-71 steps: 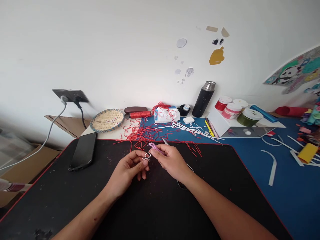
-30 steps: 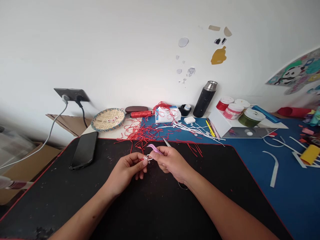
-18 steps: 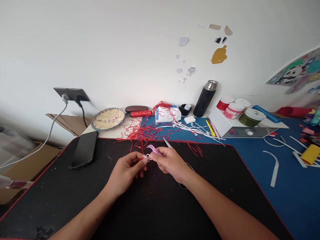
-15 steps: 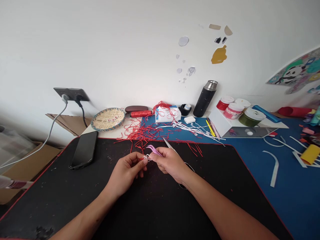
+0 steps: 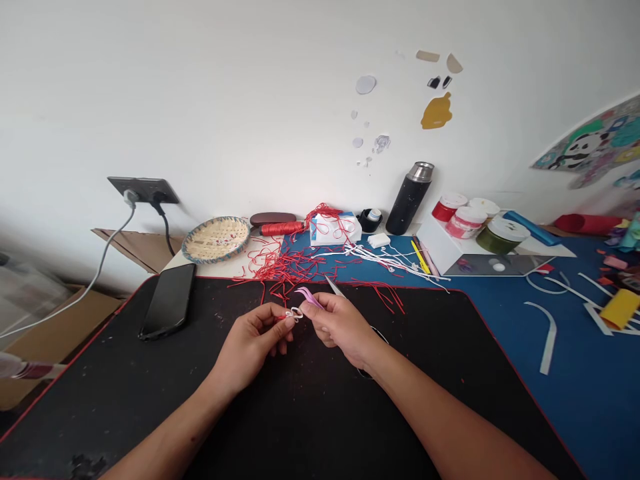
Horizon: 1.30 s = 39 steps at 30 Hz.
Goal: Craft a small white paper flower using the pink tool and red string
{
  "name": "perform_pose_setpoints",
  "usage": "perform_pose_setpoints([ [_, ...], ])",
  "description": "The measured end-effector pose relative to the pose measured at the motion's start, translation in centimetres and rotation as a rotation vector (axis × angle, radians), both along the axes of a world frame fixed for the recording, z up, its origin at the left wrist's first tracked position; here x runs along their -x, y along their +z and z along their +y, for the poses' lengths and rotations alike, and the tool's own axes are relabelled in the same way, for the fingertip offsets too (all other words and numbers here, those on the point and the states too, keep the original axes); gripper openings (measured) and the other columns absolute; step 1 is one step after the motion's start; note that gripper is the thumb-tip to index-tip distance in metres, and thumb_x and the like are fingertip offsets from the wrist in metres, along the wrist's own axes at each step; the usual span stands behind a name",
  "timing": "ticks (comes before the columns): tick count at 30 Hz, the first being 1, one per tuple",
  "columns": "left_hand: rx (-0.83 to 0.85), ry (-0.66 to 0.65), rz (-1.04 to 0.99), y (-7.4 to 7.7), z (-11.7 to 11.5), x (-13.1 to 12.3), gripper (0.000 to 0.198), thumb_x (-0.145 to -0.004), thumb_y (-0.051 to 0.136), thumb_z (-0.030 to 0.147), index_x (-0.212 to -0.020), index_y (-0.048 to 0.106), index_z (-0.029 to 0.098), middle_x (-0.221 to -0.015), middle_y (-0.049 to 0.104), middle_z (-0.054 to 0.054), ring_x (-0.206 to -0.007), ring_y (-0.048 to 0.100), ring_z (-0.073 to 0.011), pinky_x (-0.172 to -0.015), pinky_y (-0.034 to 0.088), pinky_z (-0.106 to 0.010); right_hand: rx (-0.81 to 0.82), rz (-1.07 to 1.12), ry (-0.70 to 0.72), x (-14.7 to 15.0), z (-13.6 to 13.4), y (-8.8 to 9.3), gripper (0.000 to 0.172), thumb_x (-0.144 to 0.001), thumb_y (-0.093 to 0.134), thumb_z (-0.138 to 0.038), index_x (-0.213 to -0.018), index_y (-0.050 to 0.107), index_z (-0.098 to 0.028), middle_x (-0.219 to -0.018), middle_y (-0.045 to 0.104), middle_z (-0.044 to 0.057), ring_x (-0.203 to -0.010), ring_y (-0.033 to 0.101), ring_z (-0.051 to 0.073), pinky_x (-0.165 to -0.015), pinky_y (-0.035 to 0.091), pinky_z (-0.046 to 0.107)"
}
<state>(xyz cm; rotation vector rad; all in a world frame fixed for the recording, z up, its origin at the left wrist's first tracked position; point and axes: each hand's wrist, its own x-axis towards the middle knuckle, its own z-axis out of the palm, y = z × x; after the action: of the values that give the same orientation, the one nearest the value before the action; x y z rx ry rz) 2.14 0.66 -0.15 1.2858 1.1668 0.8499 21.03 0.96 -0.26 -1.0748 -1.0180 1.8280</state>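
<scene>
Over the black mat (image 5: pixel 300 413), my left hand (image 5: pixel 255 340) pinches a small looped white cord (image 5: pixel 296 313) with a bit of red cord at its left. Purple curved tweezers (image 5: pixel 309 297) stick out of my right hand (image 5: pixel 340 327), their tips pointing up and left above the white loops. The right thumb and fingertips sit just beside the loops; whether they touch the cord cannot be told. A pointed metal blade (image 5: pixel 335 287) shows behind the right hand, its other end hidden. A thin dark loop (image 5: pixel 380 335) lies partly under the right wrist.
A phone (image 5: pixel 169 301) lies at the mat's left. Behind are a woven basket (image 5: pixel 216 240), red thread spool (image 5: pixel 283 228), scattered red cords (image 5: pixel 295 270), white cords (image 5: pixel 385 259), a black flask (image 5: pixel 410 199) and paint jars (image 5: pixel 503 235) on a white box. Paper strips (image 5: pixel 549 340) lie right.
My right fingertips have moved slightly right, away from the white cord, and its loops show more fully. My left hand keeps its pinch in nearly the same place.
</scene>
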Motion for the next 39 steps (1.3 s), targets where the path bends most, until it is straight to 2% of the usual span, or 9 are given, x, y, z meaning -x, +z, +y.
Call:
perform_pose_setpoints([
  [11, 0.03, -0.025, -0.03, -0.06, 0.06, -0.16, 0.045, -0.078, 0.082, 0.06, -0.078, 0.067, 0.018, -0.064, 0.067, 0.001, -0.05, 0.057, -0.0122, -0.049, 0.041, -0.023, -0.067, -0.04, 0.002, 0.07, -0.01, -0.45, 0.034, -0.087, 0.075, -0.047, -0.081, 0.054, -0.021, -0.054, 0.031, -0.013, -0.043, 0.021, 0.006, -0.042, 0.011, 0.023],
  [18, 0.07, 0.018, -0.102, -0.4, 0.03, -0.44, 0.046, -0.076, 0.085, 0.059, -0.075, 0.066, 0.017, -0.062, 0.067, 0.001, -0.048, 0.055, -0.0105, -0.047, 0.039, -0.021, -0.09, -0.055, -0.02, 0.45, -0.09, -0.74, 0.035, -0.087, 0.074, -0.05, -0.084, 0.054, -0.021, -0.053, 0.032, -0.013, -0.043, 0.022, 0.006, -0.04, 0.013, 0.022],
  [29, 0.089, 0.007, -0.132, -0.42, 0.08, -0.34, 0.047, -0.073, 0.087, 0.059, -0.076, 0.066, 0.017, -0.062, 0.067, 0.001, -0.048, 0.055, -0.0104, -0.047, 0.04, -0.021, -0.047, 0.001, -0.032, 0.18, 0.06, -0.36, 0.041, -0.084, 0.076, -0.055, -0.082, 0.05, -0.022, -0.052, 0.031, -0.014, -0.043, 0.018, 0.005, -0.041, 0.011, 0.022],
  [39, 0.113, -0.021, -0.173, -0.24, -0.08, -0.6, 0.049, -0.071, 0.089, 0.059, -0.074, 0.067, 0.016, -0.061, 0.067, 0.001, -0.047, 0.055, -0.0096, -0.046, 0.039, -0.02, -0.107, -0.043, -0.02, 0.08, 0.08, -0.3, 0.039, -0.083, 0.077, -0.052, -0.087, 0.055, -0.021, -0.054, 0.033, -0.014, -0.044, 0.021, 0.005, -0.04, 0.013, 0.022],
])
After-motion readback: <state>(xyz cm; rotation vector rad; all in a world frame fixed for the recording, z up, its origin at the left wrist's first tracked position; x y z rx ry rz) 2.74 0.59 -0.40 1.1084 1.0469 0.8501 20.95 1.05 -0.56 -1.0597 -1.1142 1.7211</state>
